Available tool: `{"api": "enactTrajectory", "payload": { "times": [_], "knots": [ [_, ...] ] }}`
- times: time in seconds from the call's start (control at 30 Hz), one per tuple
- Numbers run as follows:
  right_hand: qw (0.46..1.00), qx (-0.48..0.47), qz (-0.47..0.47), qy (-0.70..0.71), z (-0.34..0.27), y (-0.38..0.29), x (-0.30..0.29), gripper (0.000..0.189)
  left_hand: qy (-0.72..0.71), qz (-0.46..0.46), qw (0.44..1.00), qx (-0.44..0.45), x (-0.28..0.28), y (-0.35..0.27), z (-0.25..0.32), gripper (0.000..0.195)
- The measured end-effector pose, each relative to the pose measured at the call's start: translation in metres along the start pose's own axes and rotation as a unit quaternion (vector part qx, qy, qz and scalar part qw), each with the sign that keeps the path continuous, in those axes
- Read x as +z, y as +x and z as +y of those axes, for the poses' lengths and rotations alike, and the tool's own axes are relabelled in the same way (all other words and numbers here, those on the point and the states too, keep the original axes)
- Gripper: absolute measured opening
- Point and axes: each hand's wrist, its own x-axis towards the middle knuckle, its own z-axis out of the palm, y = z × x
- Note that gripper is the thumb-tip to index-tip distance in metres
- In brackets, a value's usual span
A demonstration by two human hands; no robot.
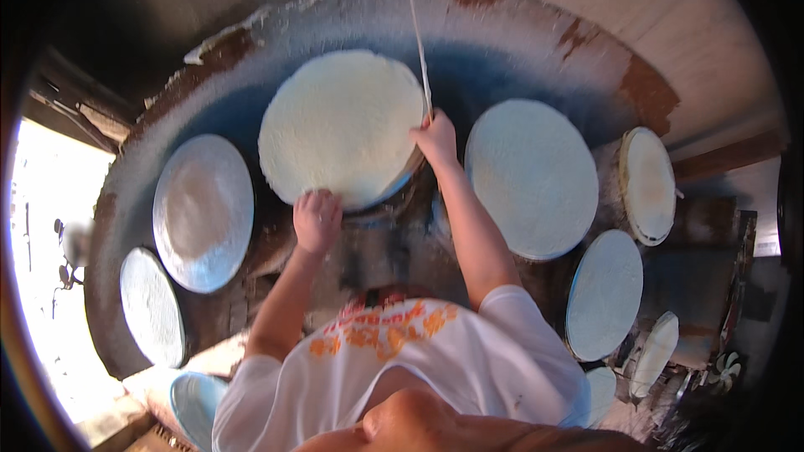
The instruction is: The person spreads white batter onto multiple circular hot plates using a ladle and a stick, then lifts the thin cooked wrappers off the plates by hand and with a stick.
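Observation:
Before me lies a large round sheet of pale batter or thin flatbread [342, 129] on a round plate. My left hand [318, 220] touches its near edge, fingertips curled on the rim. At the sheet's right edge, my right hand [436, 138] is closed on a long thin stick [419, 44], which points away from me. Right of that hand is another round plate covered with a pale layer [532, 179]. To the left stands a round metal plate [203, 213] with a brownish middle and no pale sheet on it.
Further covered round plates stand at the left [152, 307] and right [605, 295], with a smaller round sheet [650, 185] at the far right. A curved, worn wall [502, 19] rises behind them. A small fan [725, 370] is at the lower right.

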Motion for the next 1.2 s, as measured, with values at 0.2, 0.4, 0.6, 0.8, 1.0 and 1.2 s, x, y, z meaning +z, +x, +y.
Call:
{"api": "enactTrajectory", "payload": {
  "times": [0.2,0.4,0.6,0.8,1.0,1.2],
  "knots": [
    [0.998,0.011,-0.017,-0.056,0.001,-0.007,-0.004,0.028,0.015,-0.089,0.995,0.038,-0.014,0.005,0.008,0.024],
    [0.999,-0.004,0.039,-0.035,0.005,-0.010,-0.041,0.030,-0.002,-0.131,0.983,0.131,-0.014,0.017,-0.012,0.020],
    [0.997,-0.016,0.070,0.010,0.020,-0.021,-0.065,0.028,-0.011,-0.095,0.983,0.157,-0.008,0.029,-0.024,0.017],
    [0.996,0.004,0.072,0.059,0.043,-0.026,-0.079,0.027,-0.021,-0.052,0.989,0.135,-0.028,0.077,-0.023,0.016],
    [0.996,0.035,0.050,0.065,0.050,-0.017,-0.088,0.027,0.022,-0.005,0.990,0.142,-0.055,0.147,-0.038,0.011],
    [0.985,0.051,-0.009,0.164,0.036,0.015,-0.063,0.029,0.040,-0.008,0.989,0.145,-0.102,0.232,-0.050,0.006]
  ]
}}
